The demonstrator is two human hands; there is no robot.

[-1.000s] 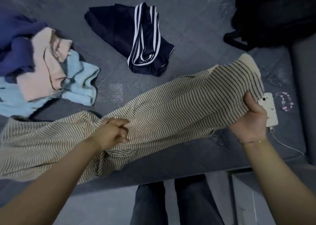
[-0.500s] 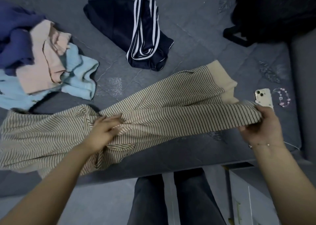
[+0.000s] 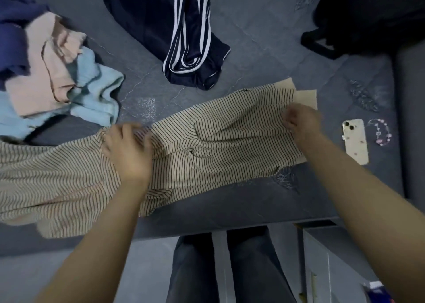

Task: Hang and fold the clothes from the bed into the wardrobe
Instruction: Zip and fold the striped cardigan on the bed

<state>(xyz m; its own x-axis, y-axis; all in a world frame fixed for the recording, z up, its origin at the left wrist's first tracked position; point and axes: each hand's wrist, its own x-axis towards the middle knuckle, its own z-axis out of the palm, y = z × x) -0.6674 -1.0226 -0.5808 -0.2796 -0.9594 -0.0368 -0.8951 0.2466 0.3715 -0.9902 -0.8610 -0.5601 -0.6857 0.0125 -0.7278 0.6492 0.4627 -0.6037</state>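
The left hand [image 3: 128, 150] lies on the middle of the striped garment [image 3: 207, 141], its fingers blurred but reaching flat across the cloth, pressing it down rather than closing round it. The right hand [image 3: 301, 123] is at the garment's far end, near the plain beige cuffs [image 3: 305, 98], fingers curled into the fabric and pinching a fold of it. The garment, cream with thin dark stripes, stretches across the near part of the grey bed [image 3: 253, 49], from the left edge of view to just beside a white phone [image 3: 355, 141], its near edge hanging over the bed's side.

Beyond it, well apart, sits a dark navy garment with white stripes [image 3: 184, 38]. At the upper left is a heap of clothes: a light blue piece [image 3: 96, 91], a pale pink piece [image 3: 46, 79] on top of it, and a dark blue piece [image 3: 13, 40] behind. A beaded bracelet [image 3: 380, 131] lies just right of the phone, and a black bag [image 3: 368, 15] fills the upper right corner. The person's legs in dark trousers [image 3: 230, 268] stand at the bed's edge
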